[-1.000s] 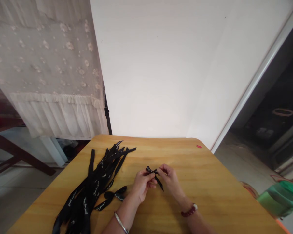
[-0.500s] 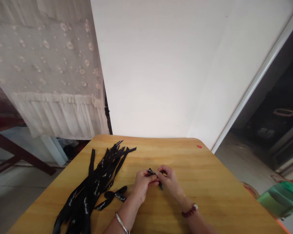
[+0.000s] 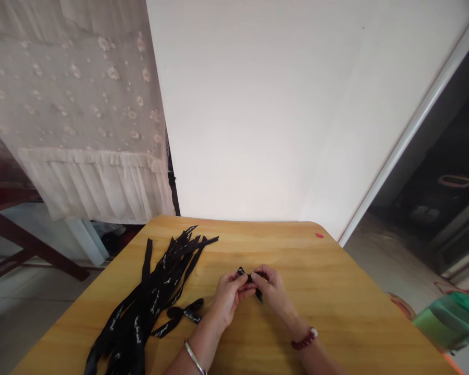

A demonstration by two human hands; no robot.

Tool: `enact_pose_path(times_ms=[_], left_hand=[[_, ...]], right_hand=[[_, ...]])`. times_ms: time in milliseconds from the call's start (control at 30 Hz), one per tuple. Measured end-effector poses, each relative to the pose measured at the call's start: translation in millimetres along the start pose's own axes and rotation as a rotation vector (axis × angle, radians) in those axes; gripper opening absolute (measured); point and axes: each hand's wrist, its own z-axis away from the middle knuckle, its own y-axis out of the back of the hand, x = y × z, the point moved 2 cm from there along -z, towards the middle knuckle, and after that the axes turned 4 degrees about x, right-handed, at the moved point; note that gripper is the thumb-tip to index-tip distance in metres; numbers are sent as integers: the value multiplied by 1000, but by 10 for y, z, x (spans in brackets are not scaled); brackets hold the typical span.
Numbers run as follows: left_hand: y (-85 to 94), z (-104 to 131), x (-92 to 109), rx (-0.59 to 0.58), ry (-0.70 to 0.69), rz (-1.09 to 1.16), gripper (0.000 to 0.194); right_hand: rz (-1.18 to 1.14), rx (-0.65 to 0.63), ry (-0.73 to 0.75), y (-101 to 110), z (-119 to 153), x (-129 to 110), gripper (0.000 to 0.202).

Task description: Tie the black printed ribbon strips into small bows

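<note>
Pinching 1 blk ribbon (image 3: 259,296) w/ 2 hands (image 3: 227,296) (image 3: 274,292)

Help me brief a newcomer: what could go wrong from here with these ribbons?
The black ribbon pinched by the left hand and right hand could slip and loosen. The looped ribbon beside the left forearm might get brushed aside. Strands in the ribbon pile overlap, so pulling one may drag others.

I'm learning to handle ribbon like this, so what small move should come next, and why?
Probably ease the left hand and right hand slightly apart to snug the black ribbon: their fingers pinch it close together, either side of its bunched middle, and one loose tail sticks out below.
</note>
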Motion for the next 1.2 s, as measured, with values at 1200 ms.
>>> enact_pose_path(times_ms=[1200], left_hand=[[0, -3, 3, 50, -155, -345, 18]], right_hand=[[58, -69, 31, -15, 16, -58, 15]])
